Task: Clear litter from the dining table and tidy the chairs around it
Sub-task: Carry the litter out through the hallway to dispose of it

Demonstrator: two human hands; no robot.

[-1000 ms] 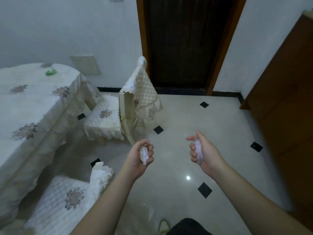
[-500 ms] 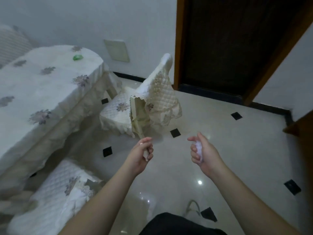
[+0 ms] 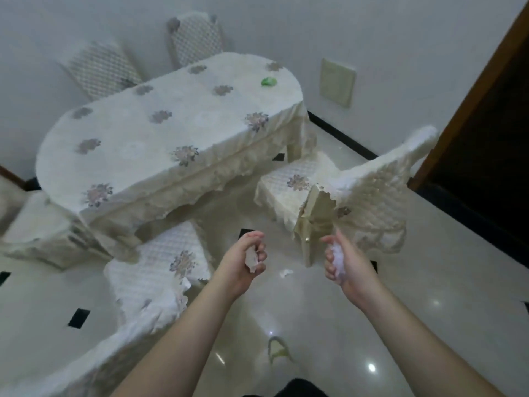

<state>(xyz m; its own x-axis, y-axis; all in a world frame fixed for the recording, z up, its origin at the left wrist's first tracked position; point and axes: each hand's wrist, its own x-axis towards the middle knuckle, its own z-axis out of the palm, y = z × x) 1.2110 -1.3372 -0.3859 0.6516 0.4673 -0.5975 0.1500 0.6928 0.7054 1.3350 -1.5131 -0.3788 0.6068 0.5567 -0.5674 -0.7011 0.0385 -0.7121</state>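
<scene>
Dining table [image 3: 160,133] w/ floral cloth, white walls, glossy tiled floor w/ black insets.
Green scrap [image 3: 268,81] on far table end. Left hand [image 3: 243,262] grips crumpled paper [image 3: 251,258]; right hand [image 3: 343,265] curls round white tissue [image 3: 337,257]. Covered chair [image 3: 343,193] pulled out just ahead; another chair [image 3: 160,270] half tucked under the table.

— What did the room look like?
— Pale walls [image 3: 286,24]; a glossy cream floor [image 3: 329,310] with small black diamond tiles, catching spots of light.
— And at the right?
— A dark doorway [image 3: 501,124], wood-framed; a beige wall panel [image 3: 337,81] near it.
</scene>
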